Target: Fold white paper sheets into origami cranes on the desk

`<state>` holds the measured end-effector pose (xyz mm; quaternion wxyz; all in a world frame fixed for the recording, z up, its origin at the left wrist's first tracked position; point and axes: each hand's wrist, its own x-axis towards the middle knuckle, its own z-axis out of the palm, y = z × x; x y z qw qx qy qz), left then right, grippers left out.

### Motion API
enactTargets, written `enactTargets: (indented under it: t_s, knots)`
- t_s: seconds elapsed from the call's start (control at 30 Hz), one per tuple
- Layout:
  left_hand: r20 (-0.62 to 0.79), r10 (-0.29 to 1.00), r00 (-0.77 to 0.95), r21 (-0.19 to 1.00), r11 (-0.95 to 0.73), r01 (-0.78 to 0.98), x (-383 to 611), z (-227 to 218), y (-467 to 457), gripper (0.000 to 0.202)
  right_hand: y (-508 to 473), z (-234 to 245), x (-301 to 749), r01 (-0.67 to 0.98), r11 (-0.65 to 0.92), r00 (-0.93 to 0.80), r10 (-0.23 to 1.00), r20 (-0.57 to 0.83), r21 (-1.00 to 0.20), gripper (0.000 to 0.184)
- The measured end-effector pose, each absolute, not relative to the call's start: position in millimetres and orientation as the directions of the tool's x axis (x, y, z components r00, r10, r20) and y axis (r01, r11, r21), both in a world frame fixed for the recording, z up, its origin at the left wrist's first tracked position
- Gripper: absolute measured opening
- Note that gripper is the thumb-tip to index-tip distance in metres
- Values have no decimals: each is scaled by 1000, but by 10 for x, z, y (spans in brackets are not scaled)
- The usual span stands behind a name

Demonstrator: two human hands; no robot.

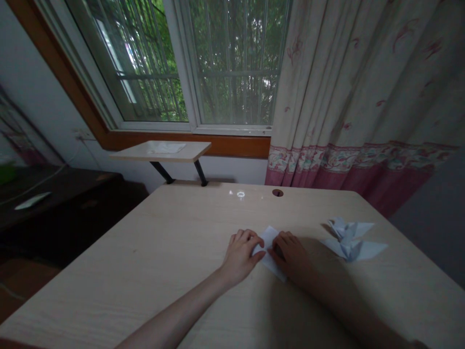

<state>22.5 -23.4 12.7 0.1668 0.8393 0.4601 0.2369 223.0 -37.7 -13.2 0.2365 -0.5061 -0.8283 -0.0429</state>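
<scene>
A small white piece of folded paper (269,235) lies on the table between my two hands. My left hand (238,259) pinches its left side, thumb and forefinger curled together at the edge. On the opposite side, my right hand (293,259) has its fingers bent onto the paper and covers part of it. The paper's lower corner pokes out beneath the right hand. To the right of that hand sit folded paper cranes, one nearer (350,249) and another just behind it (338,226), partly overlapping in view.
The pale wooden table (174,242) has a round cable hole (278,193) near its far edge. A small raised shelf (134,152) at the back left bears white paper or tissue (166,147). Behind are a barred window and a floral curtain (327,97). A dark desk (65,213) stands left.
</scene>
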Motion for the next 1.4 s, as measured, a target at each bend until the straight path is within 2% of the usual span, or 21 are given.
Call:
enactTargets:
  t_s: [0.17,0.33,0.43,0.73,1.0,1.17,1.4]
  knots:
    - [259,833,489,499,-549,670,200,131,-213,15,-379,-118,2235,842,491,-334,799,499,-222,8]
    - [249,830,499,501,-551,667,174,129,-184,15,-361,-212,2259,828,512,-329,774,541,-228,24]
    - [252,822,511,513,-561,650,152,107,-155,16,-362,-223,2268,826,520,-341,770,539,-219,32]
    - [244,739,628,521,-646,557,21,92,-21,20,-342,-197,2295,820,519,-351,789,505,-241,38]
    - [275,655,704,546,-709,446,-66,48,88,23,-340,-256,2299,882,451,-327,797,507,-140,39]
    - [284,630,723,570,-717,401,-93,67,103,23,-389,-242,2309,877,476,-400,798,450,-63,54]
    - [302,631,715,574,-719,392,-106,92,79,23,-377,-277,2329,880,475,-412,784,465,-22,53]
